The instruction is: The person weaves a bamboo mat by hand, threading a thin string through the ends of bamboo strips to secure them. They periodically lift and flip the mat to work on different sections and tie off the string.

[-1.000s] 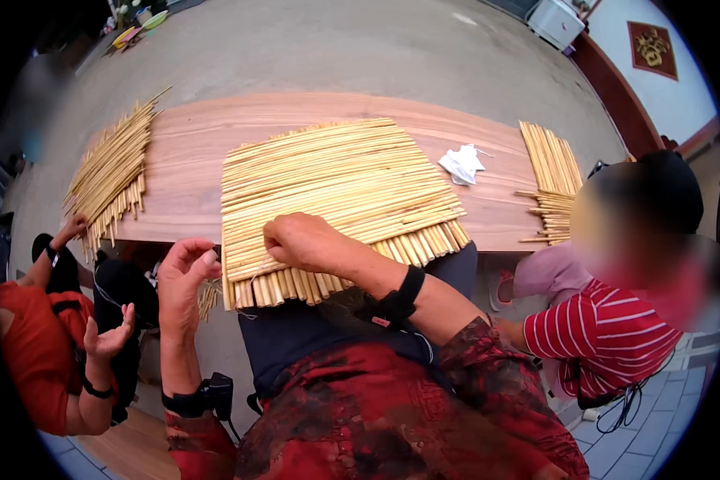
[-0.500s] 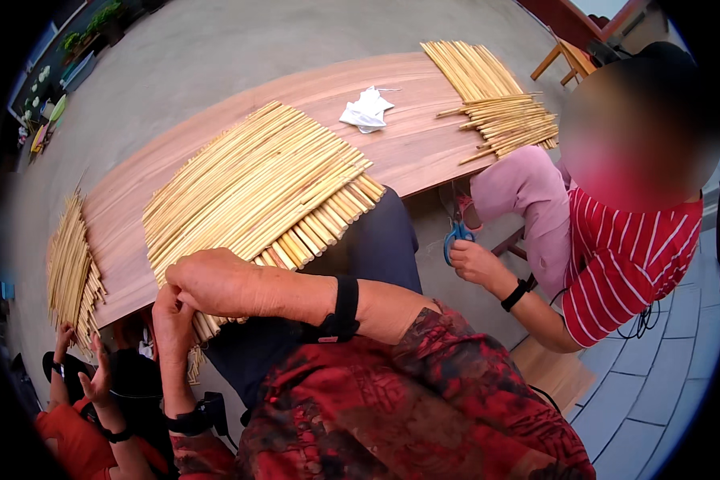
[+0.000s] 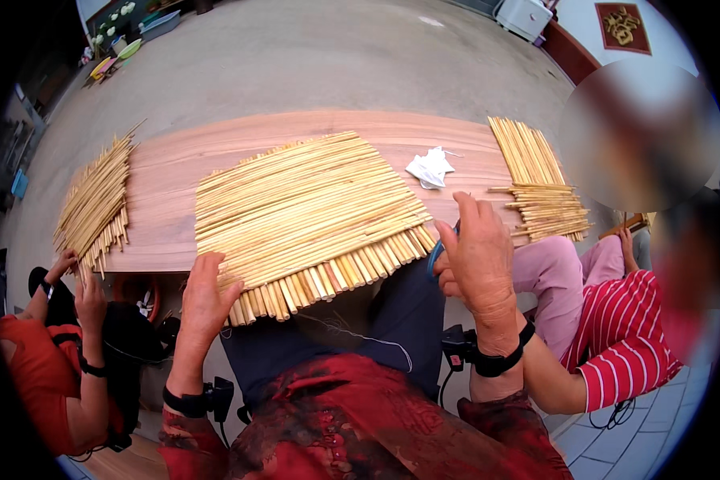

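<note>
A layered mat of straw-coloured reed sticks (image 3: 312, 212) lies before me on the table's near edge; the cut ends of a lower crosswise layer show along its front. My left hand (image 3: 206, 302), fingers apart, is at the mat's near left corner. My right hand (image 3: 484, 260) is raised beyond the mat's right end, fingers spread, with nothing visibly gripped. Beside its fingers shows a blue scissors handle (image 3: 435, 261), mostly hidden; who holds it cannot be told. A loose white thread (image 3: 376, 339) hangs over my lap below the mat.
The wooden table (image 3: 296, 124) also bears a crumpled white cloth or paper (image 3: 430, 168), a stick pile (image 3: 100, 200) on the left and another stacked crosswise (image 3: 536, 180) on the right. A co-worker in orange (image 3: 40, 384) sits left; one in striped red (image 3: 628, 344) sits close right.
My hands were together at the mat's left corner; now they are apart, the right one moved far right. My view has turned, and the co-worker's scissors hand is now hidden behind my right hand.
</note>
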{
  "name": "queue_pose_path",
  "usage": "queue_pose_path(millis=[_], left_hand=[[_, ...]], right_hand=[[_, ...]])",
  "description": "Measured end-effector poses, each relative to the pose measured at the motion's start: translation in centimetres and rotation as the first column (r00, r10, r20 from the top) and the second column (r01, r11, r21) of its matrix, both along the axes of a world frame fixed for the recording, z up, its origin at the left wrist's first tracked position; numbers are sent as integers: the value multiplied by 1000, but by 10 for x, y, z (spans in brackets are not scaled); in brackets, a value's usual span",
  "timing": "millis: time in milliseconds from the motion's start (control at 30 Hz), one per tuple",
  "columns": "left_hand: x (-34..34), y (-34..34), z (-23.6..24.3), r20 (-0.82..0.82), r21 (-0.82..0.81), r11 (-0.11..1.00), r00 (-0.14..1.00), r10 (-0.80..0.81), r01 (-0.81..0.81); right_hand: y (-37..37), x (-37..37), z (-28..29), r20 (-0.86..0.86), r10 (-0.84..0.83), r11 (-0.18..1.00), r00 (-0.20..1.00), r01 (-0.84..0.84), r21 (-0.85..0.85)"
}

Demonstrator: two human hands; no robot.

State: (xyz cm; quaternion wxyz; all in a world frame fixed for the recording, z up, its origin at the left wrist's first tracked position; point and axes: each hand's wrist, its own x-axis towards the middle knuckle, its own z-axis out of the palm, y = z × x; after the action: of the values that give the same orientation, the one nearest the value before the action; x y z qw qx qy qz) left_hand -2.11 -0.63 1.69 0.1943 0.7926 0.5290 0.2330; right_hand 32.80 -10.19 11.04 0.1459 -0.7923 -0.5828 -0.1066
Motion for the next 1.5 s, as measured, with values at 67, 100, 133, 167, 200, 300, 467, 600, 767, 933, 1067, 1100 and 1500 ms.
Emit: queue_pose_path(millis=[67, 100, 133, 167, 200, 300, 467, 600, 767, 933, 1067, 1100, 1500], left_hand=[[9, 4, 14, 16, 160, 986, 999, -43, 40], [12, 5, 18, -7, 247, 967, 998, -63, 63], [14, 7, 26, -50, 327, 942, 997, -67, 79], [12, 7, 27, -6, 288, 950, 992, -124, 120], [7, 7, 22, 38, 257, 955, 985, -166, 151], [9, 5, 18, 189, 177, 961, 951, -245, 213], [-15, -9, -2, 317, 113, 978, 927, -201, 173], [-38, -25, -6, 367, 71, 985, 914, -172, 157], [-84, -54, -19, 526, 44, 998, 851, 9, -38], [-117, -65, -35, 534, 57, 970, 828, 171, -237], [-130, -52, -23, 674, -55, 957, 697, 247, -286], [-131, -44, -25, 678, -88, 951, 681, 276, -297], [-175, -57, -133, 362, -629, 735, 741, 566, -255]], right_hand=[[0, 13, -22, -47, -56, 995, 997, 52, -81], [-1, 23, -39, -19, -74, 992, 997, 72, -102], [6, 26, -48, -6, -79, 989, 997, 77, -125], [14, 7, -21, -574, -334, 939, 748, 213, -269], [23, -14, 5, -831, -529, 846, 172, 186, -500], [3, -11, -18, -935, -308, 940, -176, 96, -327], [13, 20, -50, -856, -457, 885, -242, -32, -464], [4, -70, -21, -938, -340, 941, 67, 20, -339], [56, -1, -31, -732, -52, 891, 679, -300, -341], [133, -64, 80, -820, 354, 861, 449, -498, 99], [236, -197, 54, -908, 367, 692, 202, -712, 122], [254, -231, 38, -961, 232, 658, 149, -752, 42], [350, -422, -209, -902, -273, 497, 334, -754, -430]])
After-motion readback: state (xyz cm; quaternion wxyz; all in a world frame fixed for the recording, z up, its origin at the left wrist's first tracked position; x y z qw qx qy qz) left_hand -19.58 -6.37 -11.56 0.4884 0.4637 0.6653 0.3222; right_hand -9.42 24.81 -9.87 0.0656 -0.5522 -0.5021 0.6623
